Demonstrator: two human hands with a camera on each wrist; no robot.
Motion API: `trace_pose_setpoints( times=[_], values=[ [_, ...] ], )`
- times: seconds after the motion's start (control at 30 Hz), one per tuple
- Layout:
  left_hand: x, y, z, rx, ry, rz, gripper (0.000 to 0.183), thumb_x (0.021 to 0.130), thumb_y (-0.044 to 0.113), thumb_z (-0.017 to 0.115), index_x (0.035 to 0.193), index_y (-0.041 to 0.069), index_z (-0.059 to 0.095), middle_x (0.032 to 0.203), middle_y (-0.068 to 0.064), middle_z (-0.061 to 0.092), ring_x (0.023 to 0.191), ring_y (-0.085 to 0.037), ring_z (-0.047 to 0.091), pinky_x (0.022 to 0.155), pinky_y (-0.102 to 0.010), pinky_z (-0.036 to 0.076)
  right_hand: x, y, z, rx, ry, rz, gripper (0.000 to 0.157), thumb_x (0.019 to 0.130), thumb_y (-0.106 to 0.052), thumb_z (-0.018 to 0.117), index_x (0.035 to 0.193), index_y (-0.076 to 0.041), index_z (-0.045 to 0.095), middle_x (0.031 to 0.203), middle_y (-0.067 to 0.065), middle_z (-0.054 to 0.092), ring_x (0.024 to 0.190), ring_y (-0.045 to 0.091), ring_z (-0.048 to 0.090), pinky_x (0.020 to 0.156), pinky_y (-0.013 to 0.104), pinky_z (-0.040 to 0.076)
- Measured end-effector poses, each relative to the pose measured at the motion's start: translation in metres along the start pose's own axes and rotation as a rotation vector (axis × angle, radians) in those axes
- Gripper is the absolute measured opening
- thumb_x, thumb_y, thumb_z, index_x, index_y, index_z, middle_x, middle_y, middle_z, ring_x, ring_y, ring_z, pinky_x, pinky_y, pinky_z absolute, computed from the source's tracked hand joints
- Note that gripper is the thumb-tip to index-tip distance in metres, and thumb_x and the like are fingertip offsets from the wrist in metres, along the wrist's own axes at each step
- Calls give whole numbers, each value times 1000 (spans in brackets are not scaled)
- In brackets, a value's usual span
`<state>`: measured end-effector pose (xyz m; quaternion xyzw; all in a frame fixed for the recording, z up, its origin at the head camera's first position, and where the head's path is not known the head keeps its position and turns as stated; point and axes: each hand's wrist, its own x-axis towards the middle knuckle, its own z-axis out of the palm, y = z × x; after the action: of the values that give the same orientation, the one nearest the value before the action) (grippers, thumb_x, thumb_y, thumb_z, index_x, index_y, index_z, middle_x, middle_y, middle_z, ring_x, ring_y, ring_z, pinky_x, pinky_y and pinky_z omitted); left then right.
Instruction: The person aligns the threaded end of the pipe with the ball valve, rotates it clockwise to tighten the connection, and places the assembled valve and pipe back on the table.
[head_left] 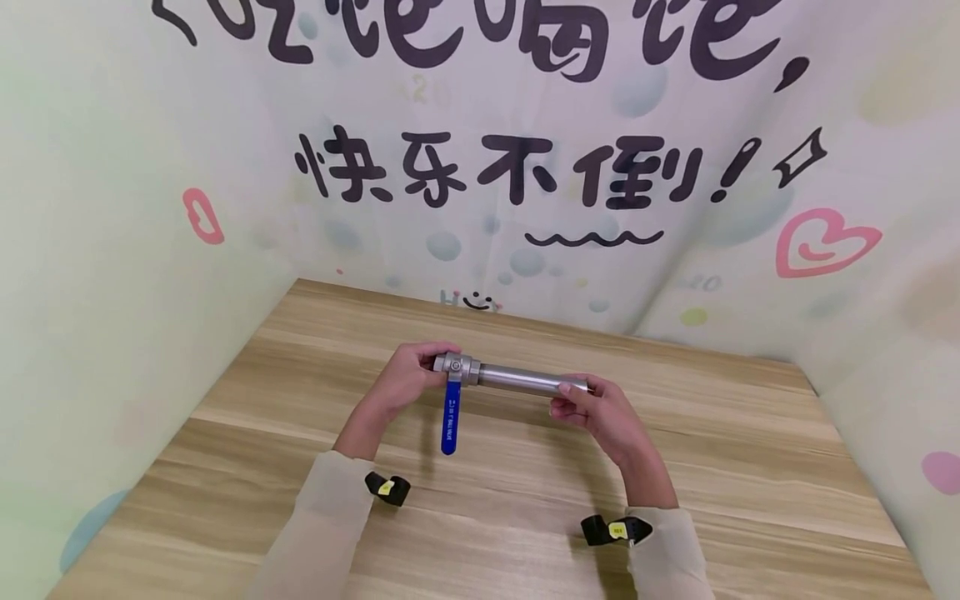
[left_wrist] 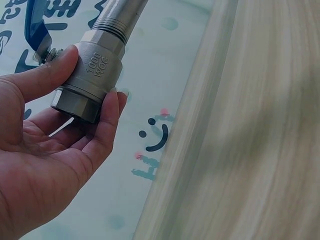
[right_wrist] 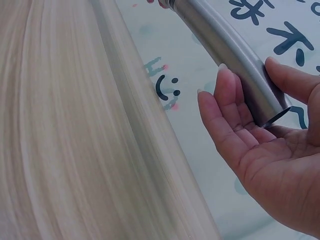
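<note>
A steel ball valve (head_left: 457,366) with a long blue lever handle (head_left: 450,417) is joined to a plain steel pipe (head_left: 521,380). Both hands hold the joined piece above the table, lying roughly level. My left hand (head_left: 405,375) grips the valve's hex end between thumb and fingers. In the left wrist view, "1000 WOG" stands on the valve body (left_wrist: 95,67), and some thread (left_wrist: 111,26) shows where the pipe enters. My right hand (head_left: 600,411) holds the pipe near its free end, thumb on one side and fingers on the other. The pipe's open end (right_wrist: 277,116) shows in the right wrist view.
Under the hands lies a wood-grain table (head_left: 487,517). A printed white cloth (head_left: 465,100) with dark lettering rises behind its far edge, and pale walls stand on both sides. Black straps with yellow labels sit at both sleeves.
</note>
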<state>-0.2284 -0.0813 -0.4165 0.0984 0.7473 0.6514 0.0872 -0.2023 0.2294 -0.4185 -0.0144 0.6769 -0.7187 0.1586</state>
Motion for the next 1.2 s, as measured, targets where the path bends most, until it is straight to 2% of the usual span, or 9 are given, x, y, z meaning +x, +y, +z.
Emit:
trace_pose_setpoints(
  times=[0.27,0.47,0.8,1.0,1.2],
  values=[
    [0,1,-1,6,1,9,41,81,-7,65,122,0,65,121,-19,62,101,-25,56,82,-29,49,0,0,2,-1,23,11,45,97,-19,60,126,13,45,98,12,63,85,17,67,86,35,55],
    [0,2,-1,11,0,16,42,80,-9,63,122,-3,64,119,-19,62,98,-24,56,80,-29,48,1,0,4,0,55,26,46,97,-22,60,124,13,47,101,17,64,84,17,67,84,33,55],
    [-1,1,-1,2,-3,15,42,80,-7,65,122,-1,65,118,-19,63,99,-24,58,82,-30,49,0,-1,5,-15,75,10,49,95,-27,64,122,11,50,96,11,65,83,16,67,82,31,56],
    [1,1,0,-3,-6,19,42,80,-6,66,122,1,65,117,-19,63,100,-25,58,82,-30,49,-3,-3,3,2,42,-36,50,93,-18,66,132,6,47,98,13,63,83,19,68,81,34,56],
    [1,0,-1,11,2,24,42,80,-7,66,121,1,66,118,-18,63,100,-25,58,83,-30,48,-4,-4,2,-19,-3,-60,49,92,-7,63,134,9,42,99,12,63,86,21,68,83,35,56]
  ],
)
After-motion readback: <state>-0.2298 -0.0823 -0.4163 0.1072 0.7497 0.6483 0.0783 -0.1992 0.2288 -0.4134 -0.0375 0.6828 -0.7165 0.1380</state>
